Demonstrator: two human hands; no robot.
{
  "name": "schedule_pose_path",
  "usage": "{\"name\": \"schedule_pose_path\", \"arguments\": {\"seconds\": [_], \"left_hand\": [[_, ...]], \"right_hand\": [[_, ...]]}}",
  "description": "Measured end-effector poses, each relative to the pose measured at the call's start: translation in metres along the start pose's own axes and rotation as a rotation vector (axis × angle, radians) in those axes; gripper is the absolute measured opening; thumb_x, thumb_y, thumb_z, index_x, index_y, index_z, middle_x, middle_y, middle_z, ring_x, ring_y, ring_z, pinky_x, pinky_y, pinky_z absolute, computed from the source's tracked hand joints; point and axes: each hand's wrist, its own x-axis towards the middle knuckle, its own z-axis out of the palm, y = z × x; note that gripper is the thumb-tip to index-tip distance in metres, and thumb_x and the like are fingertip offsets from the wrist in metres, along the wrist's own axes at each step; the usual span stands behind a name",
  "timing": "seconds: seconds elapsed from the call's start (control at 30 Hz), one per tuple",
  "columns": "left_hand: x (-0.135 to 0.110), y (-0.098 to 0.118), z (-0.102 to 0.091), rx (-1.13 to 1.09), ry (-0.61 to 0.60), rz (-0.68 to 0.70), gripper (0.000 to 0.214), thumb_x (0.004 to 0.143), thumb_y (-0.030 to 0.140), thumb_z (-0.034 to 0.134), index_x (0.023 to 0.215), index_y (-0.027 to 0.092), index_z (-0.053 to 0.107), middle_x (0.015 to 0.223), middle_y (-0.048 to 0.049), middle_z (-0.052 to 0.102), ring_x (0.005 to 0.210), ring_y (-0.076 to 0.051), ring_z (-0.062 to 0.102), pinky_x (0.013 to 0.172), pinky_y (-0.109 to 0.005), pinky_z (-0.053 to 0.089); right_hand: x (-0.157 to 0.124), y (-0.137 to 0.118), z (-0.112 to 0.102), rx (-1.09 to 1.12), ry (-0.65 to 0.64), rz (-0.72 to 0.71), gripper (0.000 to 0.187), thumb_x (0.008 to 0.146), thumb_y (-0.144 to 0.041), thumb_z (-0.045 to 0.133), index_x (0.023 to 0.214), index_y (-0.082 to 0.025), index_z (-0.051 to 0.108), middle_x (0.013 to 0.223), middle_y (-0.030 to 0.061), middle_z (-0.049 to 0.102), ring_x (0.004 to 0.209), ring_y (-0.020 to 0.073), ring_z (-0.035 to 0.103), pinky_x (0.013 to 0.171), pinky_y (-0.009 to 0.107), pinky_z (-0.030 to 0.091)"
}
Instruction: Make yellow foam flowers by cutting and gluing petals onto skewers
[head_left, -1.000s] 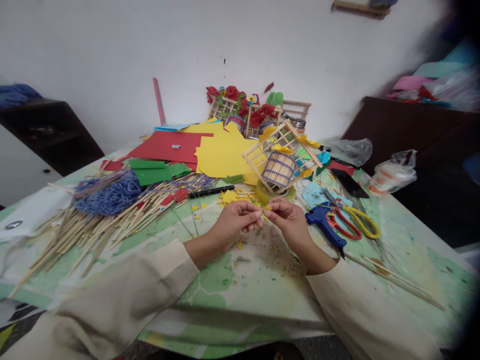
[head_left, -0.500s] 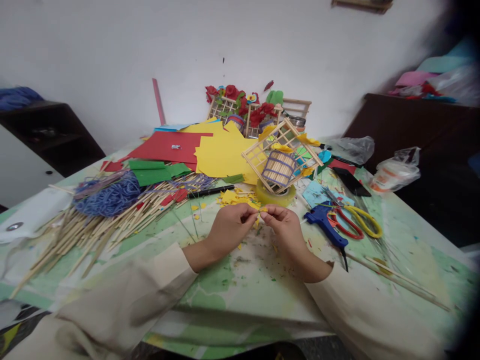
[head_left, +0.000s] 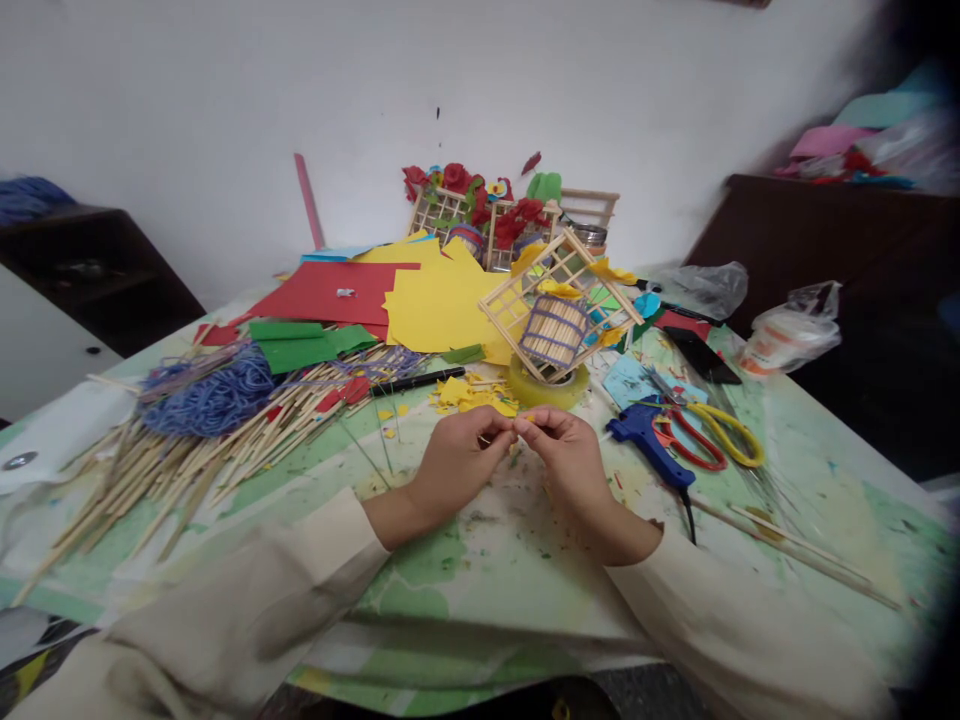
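Note:
My left hand (head_left: pixel 457 460) and my right hand (head_left: pixel 570 460) rest on the table (head_left: pixel 487 560) with their fingertips pinched together between them. They hold a tiny yellow piece (head_left: pixel 517 425), too small to name for sure. Just beyond the fingers lie yellow paper scraps (head_left: pixel 469 395) and a roll of tape (head_left: pixel 547 385) with a small stick basket and a wooden lattice frame (head_left: pixel 559 305) leaning on it. Both sleeves are cream-coloured.
A blue glue gun (head_left: pixel 649 440) and red and yellow scissors (head_left: pixel 709 435) lie to the right. Wooden sticks (head_left: pixel 180 460) and blue cord (head_left: pixel 210 395) are heaped on the left. Red, yellow and green paper sheets (head_left: pixel 435 305) and red paper flowers (head_left: pixel 487 205) sit at the back.
Both hands have stayed pinched together and shifted slightly left and down in the picture as the view tilted; the fingers have worked the small piece a little.

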Motion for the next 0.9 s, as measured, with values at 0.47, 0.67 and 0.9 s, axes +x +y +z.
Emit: {"name": "schedule_pose_path", "arguments": {"seconds": [0.47, 0.67, 0.9], "left_hand": [[0.004, 0.005, 0.001, -0.823, -0.261, -0.374, 0.026, 0.075, 0.039, 0.064, 0.074, 0.013, 0.061, 0.059, -0.0009, 0.062, 0.039, -0.006, 0.048, 0.038, -0.018, 0.037], [0.003, 0.009, 0.0, -1.021, -0.355, -0.555, 0.025, 0.072, 0.036, 0.067, 0.07, 0.012, 0.06, 0.053, 0.0003, 0.06, 0.035, -0.002, 0.042, 0.032, -0.015, 0.021], [0.003, 0.01, -0.001, -1.135, -0.421, -0.573, 0.02, 0.073, 0.03, 0.067, 0.072, 0.011, 0.062, 0.051, 0.0014, 0.058, 0.031, 0.0, 0.038, 0.032, -0.014, 0.021]], "right_hand": [[0.002, -0.013, -0.006, 0.009, -0.003, -0.115, 0.016, 0.057, -0.027, 0.079, 0.07, -0.022, 0.07, 0.088, 0.0018, 0.06, 0.083, 0.0157, 0.055, 0.079, 0.031, 0.043], [0.002, -0.014, -0.009, 0.114, -0.139, -0.098, 0.014, 0.067, -0.03, 0.073, 0.08, -0.025, 0.073, 0.093, 0.0034, 0.06, 0.096, 0.0178, 0.054, 0.085, 0.033, 0.043], [-0.001, -0.019, -0.008, 0.219, -0.178, 0.044, 0.013, 0.064, -0.033, 0.075, 0.069, -0.022, 0.07, 0.088, 0.0018, 0.057, 0.074, 0.013, 0.053, 0.067, 0.027, 0.044]]}}
